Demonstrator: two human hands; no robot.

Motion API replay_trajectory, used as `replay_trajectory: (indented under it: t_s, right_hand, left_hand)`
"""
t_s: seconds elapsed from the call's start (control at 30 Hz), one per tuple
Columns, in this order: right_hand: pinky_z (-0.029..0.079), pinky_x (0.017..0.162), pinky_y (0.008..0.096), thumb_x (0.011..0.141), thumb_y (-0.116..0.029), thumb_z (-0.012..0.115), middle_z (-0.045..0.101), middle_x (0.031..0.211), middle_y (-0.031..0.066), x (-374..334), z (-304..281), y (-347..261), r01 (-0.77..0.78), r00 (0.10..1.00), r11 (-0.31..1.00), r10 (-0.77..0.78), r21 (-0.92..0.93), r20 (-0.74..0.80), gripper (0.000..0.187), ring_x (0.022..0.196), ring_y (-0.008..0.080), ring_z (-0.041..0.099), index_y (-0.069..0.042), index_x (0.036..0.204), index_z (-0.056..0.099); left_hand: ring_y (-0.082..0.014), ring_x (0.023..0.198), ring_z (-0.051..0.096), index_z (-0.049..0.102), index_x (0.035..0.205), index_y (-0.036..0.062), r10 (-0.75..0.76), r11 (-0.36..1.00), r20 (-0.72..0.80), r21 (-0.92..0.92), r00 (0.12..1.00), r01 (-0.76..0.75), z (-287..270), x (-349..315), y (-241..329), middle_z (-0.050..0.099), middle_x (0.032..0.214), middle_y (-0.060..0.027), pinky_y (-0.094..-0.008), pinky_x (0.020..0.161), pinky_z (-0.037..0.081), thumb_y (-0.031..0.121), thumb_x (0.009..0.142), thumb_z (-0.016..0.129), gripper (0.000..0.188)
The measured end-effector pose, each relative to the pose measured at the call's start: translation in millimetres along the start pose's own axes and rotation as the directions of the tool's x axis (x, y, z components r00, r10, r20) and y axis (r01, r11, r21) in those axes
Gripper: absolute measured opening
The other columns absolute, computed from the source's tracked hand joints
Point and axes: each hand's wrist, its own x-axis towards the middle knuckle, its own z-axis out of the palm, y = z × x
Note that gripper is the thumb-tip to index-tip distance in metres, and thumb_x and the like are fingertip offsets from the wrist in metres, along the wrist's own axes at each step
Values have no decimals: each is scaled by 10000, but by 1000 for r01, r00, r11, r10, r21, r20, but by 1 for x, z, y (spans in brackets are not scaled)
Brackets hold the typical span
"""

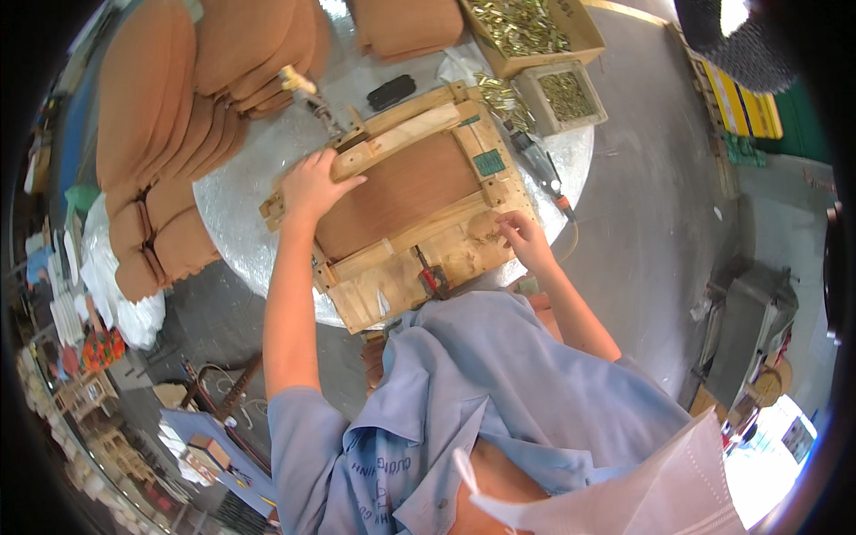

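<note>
In front of me a wooden jig (361, 299) lies at a slant on the round table, with a flat brown panel (401, 192) set inside its raised rails. My left hand (312, 183) rests on the jig's left rail, thumb stretched out over the panel's corner. At the jig's right side, my right hand (523, 237) has its fingertips together beside a shallow round hollow (484, 227) of tiny pieces; anything between them is too small to make out. A red-handled clamp (432, 278) sits on the jig's near edge.
Stacks of brown panels (147, 89) crowd the table's left and far sides. A powered hand tool (538, 162) lies right of the jig. Beyond it stand a carton of shiny metal fittings (584, 40) and a smaller bin (599, 114). Another tool (308, 94) stands behind the jig.
</note>
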Motion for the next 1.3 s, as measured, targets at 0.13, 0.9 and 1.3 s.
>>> replay_trajectory:
  t_s: [0.13,0.9,1.3]
  right_hand:
    - [570,771,316,1053,-149,615,746,1024,93,9,1,-19,19,999,1000,-20,22,30,237,844,155,700,-31,1234,711]
    - [536,859,311,1086,-255,629,675,1141,88,169,145,-378,648,632,756,-600,91,491,449,984,150,639,15,1435,548]
    - [558,862,354,1143,-313,502,719,1123,107,261,190,-372,591,598,798,-534,122,597,366,1039,209,676,-9,1272,660]
  left_hand:
    - [-312,1084,716,691,1105,108,-36,999,-47,36,998,38,33,5,-9,762,1125,-84,-451,851,584,761,793,753,725]
    - [-236,1118,718,672,1190,147,-97,994,49,-38,994,99,30,4,-10,754,1134,-28,-414,870,615,703,855,730,651]
    - [-247,1124,701,678,1239,157,-6,997,10,-77,1000,7,40,17,-3,729,1139,-15,-427,864,610,626,855,761,611]
